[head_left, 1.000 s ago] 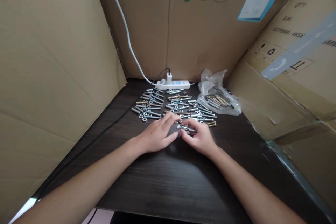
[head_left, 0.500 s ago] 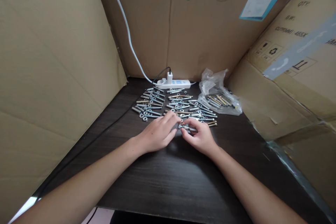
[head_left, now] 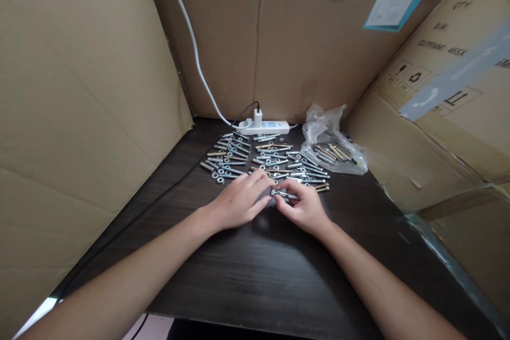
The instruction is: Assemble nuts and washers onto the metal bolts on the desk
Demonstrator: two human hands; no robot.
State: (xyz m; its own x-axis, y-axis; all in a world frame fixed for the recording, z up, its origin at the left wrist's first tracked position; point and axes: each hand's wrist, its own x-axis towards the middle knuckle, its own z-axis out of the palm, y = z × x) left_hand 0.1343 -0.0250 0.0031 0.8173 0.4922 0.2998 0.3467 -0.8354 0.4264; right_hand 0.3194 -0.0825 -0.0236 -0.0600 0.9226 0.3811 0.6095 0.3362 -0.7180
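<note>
My left hand (head_left: 239,202) and my right hand (head_left: 303,207) meet just above the dark wooden table (head_left: 255,271). Between their fingertips is one silver bolt (head_left: 283,194), lying sideways. My right hand pinches its shank. My left hand's thumb and fingers are closed on the small nut (head_left: 273,192) at the bolt's left end. Just beyond the hands lie rows of bolts with nuts and washers (head_left: 239,156), silver and a few brass-coloured.
A clear plastic bag of bolts (head_left: 330,149) sits at the back right. A white power strip (head_left: 265,127) with a plugged charger and white cable lies at the back. Cardboard boxes wall in the left (head_left: 79,90), back and right (head_left: 446,106). A dark cable (head_left: 131,223) runs along the left edge.
My left hand's fingers have closed in on the bolt's end, and the two hands have drawn slightly closer together. The view shifted a little.
</note>
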